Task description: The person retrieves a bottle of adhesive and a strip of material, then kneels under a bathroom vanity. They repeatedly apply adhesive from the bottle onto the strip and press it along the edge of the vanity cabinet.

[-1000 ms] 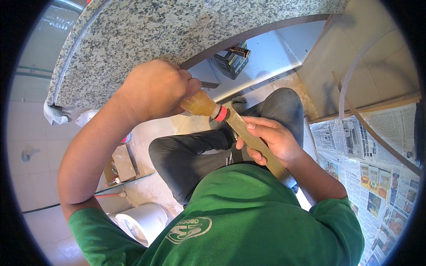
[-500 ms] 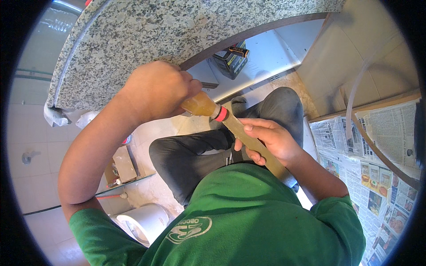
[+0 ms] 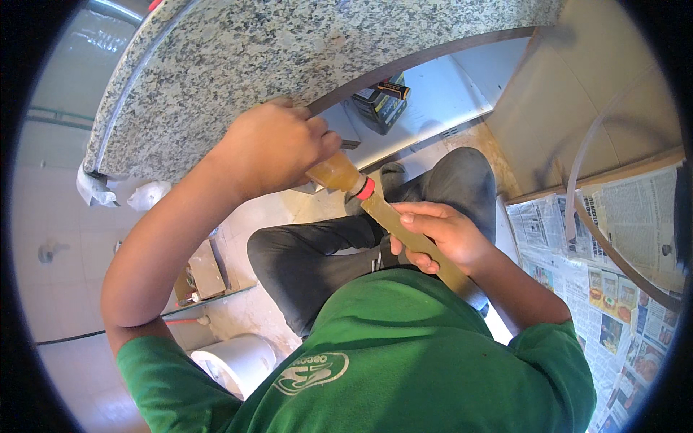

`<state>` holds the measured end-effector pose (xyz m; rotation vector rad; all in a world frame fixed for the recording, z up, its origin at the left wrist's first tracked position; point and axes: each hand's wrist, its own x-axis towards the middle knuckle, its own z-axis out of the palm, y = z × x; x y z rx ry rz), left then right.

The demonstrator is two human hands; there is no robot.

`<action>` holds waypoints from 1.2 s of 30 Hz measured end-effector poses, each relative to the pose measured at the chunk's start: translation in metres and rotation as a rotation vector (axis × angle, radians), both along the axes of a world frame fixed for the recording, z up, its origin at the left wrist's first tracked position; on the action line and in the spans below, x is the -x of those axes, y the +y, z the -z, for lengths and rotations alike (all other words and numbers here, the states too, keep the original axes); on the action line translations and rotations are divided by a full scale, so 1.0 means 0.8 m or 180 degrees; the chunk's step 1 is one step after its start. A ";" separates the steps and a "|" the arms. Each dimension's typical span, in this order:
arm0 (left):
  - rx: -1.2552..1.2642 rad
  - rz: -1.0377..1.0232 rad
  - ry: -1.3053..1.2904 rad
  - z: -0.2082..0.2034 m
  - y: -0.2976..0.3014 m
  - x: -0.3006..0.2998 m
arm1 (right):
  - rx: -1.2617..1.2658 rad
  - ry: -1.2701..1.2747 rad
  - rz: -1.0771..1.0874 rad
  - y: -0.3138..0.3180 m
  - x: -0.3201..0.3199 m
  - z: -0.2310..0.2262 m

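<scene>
Left hand [image 3: 278, 153] gripped amber bottle [image 3: 334, 173]; between hands, its red cap [image 3: 367, 189] lay at end of olive strip [image 3: 390, 216], clasped in right hand [image 3: 449, 237].

Speckled grey granite table [image 3: 289, 50] curving before you, brown edge strip [image 3: 422, 55] following its rim. White recess [image 3: 447, 79] opening beneath, catching bright light. Beige tiles [image 3: 548, 123] and newspaper sheets [image 3: 642, 224] spreading along your right. Pale tiles [image 3: 58, 289] lining far left; stained floor [image 3: 245, 303] showing below you.

My feed suggests a home kitchen or washroom under works: a curved, speckled grey granite bench [image 3: 303, 47], a white open-fronted cabinet [image 3: 440, 83], overlapping printed newspaper sheets [image 3: 624, 289].
</scene>
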<state>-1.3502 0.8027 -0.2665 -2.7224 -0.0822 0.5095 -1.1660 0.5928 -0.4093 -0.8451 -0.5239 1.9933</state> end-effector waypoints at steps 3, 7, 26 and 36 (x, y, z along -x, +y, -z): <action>-0.0025 -0.0056 -0.0003 0.005 0.002 0.000 | -0.0063 0.0112 0.0000 -0.003 -0.003 0.009; 0.0354 -0.0384 -0.0158 0.033 0.013 0.010 | -0.0111 0.0402 0.0131 -0.013 -0.017 0.007; 0.3141 -0.3978 -0.4845 0.344 -0.126 0.251 | -0.0483 -0.1218 0.3501 0.118 -0.307 0.095; 0.2119 -0.4497 -0.4665 0.356 -0.114 0.276 | 0.0026 -0.2270 0.3738 0.188 -0.413 0.109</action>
